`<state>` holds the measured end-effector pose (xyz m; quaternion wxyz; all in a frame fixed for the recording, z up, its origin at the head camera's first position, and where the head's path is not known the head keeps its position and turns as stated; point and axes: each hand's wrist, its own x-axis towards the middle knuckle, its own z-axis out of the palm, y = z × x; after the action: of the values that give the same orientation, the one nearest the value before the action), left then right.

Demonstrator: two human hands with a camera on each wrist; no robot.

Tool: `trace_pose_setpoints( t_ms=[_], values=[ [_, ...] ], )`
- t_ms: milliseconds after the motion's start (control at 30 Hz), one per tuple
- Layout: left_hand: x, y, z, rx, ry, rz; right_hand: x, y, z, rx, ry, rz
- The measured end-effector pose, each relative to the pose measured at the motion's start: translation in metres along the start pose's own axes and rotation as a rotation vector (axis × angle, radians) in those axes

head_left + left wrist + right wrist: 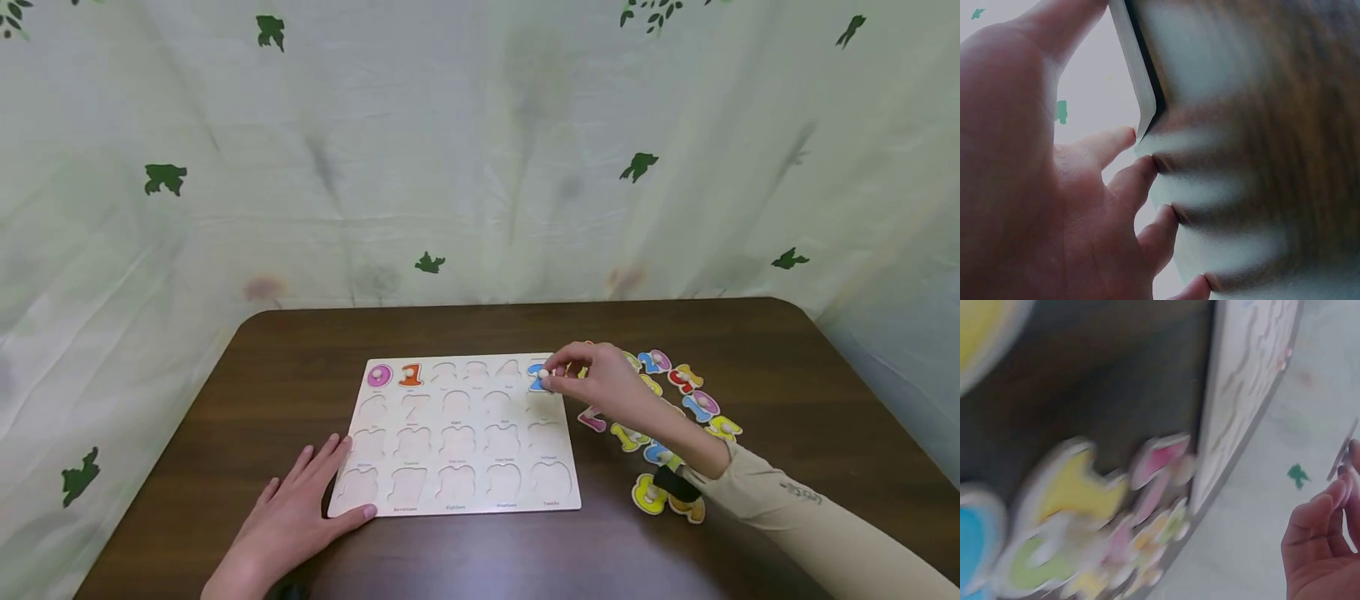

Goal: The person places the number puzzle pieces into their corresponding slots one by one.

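A white number puzzle board (480, 450) with rows of shallow recesses lies on the table. In its top row sit a pink 0 piece (379, 376) and an orange 1 piece (410, 375). My right hand (600, 382) pinches a blue number 2 piece (536, 377) by its knob, over the board's upper right corner. In the right wrist view that piece (1342, 450) shows as a thin edge at the fingertips. My left hand (296, 512) rests spread at the board's lower left corner, thumb on the near edge, fingers along the left side.
Several coloured number pieces (701, 405) are scattered right of the board, partly under the right forearm. A yellow piece (648, 494) lies nearest the front. The brown table (300, 350) ends at a pale curtain (480, 167) with green leaf shapes.
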<state>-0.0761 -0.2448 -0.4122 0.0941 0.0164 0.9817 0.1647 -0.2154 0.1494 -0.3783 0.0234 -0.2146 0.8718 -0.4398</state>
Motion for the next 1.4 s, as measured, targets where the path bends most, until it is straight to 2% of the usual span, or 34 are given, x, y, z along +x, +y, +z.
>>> trace_pose_setpoints(
  t_ms=[433,633,733,933,1100,1400],
  values=[
    [-0.002,0.002,0.000,-0.006,0.006,-0.003,0.062,-0.025,0.051,0.041,-0.095,0.025],
    [-0.002,0.002,-0.001,0.002,0.006,-0.007,0.091,-0.028,0.077,0.024,-0.194,0.083],
    [-0.002,0.002,-0.002,0.001,-0.003,-0.016,0.101,-0.027,0.086,0.013,-0.206,0.109],
    [-0.001,0.002,-0.003,-0.007,-0.014,-0.025,0.113,-0.027,0.100,0.015,-0.216,0.134],
    [-0.002,0.003,-0.003,-0.012,-0.020,-0.028,0.116,-0.026,0.109,-0.047,-0.240,0.110],
    [-0.002,0.003,-0.003,-0.009,-0.012,-0.033,0.115,-0.024,0.116,-0.098,-0.243,0.090]
  ],
)
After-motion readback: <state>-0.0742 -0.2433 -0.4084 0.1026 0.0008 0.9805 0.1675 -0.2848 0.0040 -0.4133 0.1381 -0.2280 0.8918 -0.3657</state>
